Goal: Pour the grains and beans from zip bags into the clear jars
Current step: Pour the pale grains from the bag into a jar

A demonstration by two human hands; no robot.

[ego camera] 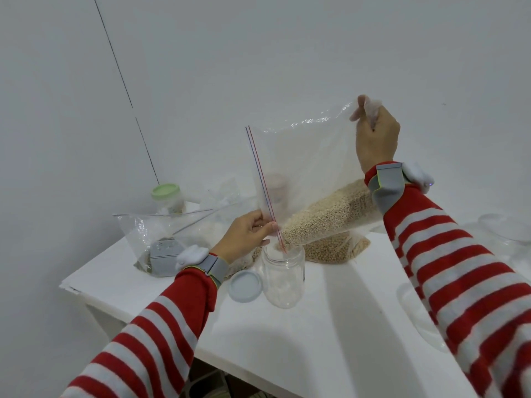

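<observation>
1. The fingers (265,226) of the left hand (247,234) pinch the zip strip of the zip bag (304,173) just above its low corner, probably to narrow the opening into a spout. The right hand (376,136) curls tightly round the bag's opposite corner, bunching the plastic.
2. The right hand is held high, at 2 o'clock from the left, so the grains (324,219) slide down along the bag's lower edge.
3. The bag's long axis slopes from 2 o'clock down to 8 o'clock. Its mouth points down, and the low corner dips into the jar (283,275).
4. The jar stands upright and open on the table (316,326), directly under the spout, and looks empty below its neck. Its lid (245,285) lies flat at 9 o'clock, just beside it.
5. A bag of beans (336,251) rests at 1 o'clock behind the jar, and another bag (155,234) lies at 10 o'clock.
</observation>
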